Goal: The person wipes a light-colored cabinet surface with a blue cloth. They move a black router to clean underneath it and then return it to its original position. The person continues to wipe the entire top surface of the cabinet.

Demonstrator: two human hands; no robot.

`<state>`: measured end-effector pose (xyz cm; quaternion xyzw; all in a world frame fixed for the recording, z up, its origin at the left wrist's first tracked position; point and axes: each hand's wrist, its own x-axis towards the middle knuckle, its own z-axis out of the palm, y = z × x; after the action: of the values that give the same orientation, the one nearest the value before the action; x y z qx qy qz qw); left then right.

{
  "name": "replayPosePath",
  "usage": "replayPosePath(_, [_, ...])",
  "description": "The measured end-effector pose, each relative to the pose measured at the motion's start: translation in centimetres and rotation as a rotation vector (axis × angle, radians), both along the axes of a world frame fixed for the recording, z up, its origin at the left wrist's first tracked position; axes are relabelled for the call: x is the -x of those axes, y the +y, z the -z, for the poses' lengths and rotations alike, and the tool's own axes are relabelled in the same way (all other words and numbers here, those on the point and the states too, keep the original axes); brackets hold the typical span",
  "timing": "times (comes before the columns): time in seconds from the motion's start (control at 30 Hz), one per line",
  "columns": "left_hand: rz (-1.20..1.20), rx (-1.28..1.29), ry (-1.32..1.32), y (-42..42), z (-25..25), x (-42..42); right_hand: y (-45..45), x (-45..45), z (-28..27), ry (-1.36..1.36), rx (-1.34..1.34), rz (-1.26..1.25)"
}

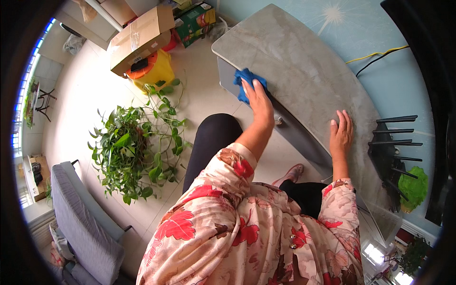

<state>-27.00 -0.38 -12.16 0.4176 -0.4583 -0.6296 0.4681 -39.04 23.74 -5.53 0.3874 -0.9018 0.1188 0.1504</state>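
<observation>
A crumpled blue cloth (250, 81) is under the fingers of my left hand (260, 103). The hand presses it against the front edge of a low cabinet, and part of the cloth hangs over the grey side of the drawer front. The cabinet's top (285, 53) is grey and marble-patterned. My right hand (341, 135) lies flat on that top, palm down and holding nothing. Below the edge, a small metal knob (279, 121) sits on the dark drawer front (299, 131).
A black router (384, 149) with several antennas stands on the right part of the top, beside a green ornament (413, 188). Trailing potted greenery (128, 149) spreads over the floor on the left. A cardboard box (139, 39) rests on a yellow container (160, 71). A grey cushioned seat (82, 221) stands lower left.
</observation>
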Motion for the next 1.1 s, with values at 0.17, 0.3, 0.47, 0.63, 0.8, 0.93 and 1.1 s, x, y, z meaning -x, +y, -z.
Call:
replayPosePath(0.17, [-0.119, 0.073, -0.010, -10.3, 0.0, -0.4, 0.0, 0.0, 0.0, 0.026, -0.013, -0.017])
replayPosePath(0.3, [-0.143, 0.020, 0.060, -14.1, 0.4, -0.7, -0.6, -0.4, -0.2, -0.005, -0.011, 0.001])
replayPosePath(0.47, [-0.099, 0.172, -0.111, -3.1, 1.0, 0.5, -0.1, 0.2, 0.5, 0.014, -0.001, -0.002])
replayPosePath(0.63, [-0.051, 0.086, -0.055, -3.7, 1.8, 0.0, 0.2, 0.2, 0.5, 0.014, 0.004, -0.004])
replayPosePath(0.8, [-0.045, -0.179, 0.075, -11.9, 3.8, -1.2, -0.3, -0.4, -0.1, -0.008, -0.027, 0.019])
replayPosePath(0.93, [-0.121, -0.208, -0.007, -8.3, 6.1, 0.5, -0.3, 0.0, 0.4, 0.016, -0.006, 0.001])
replayPosePath(1.1, [-0.006, -0.335, -0.064, 0.8, 3.1, 0.7, 0.1, 0.2, 0.5, 0.003, -0.016, -0.004])
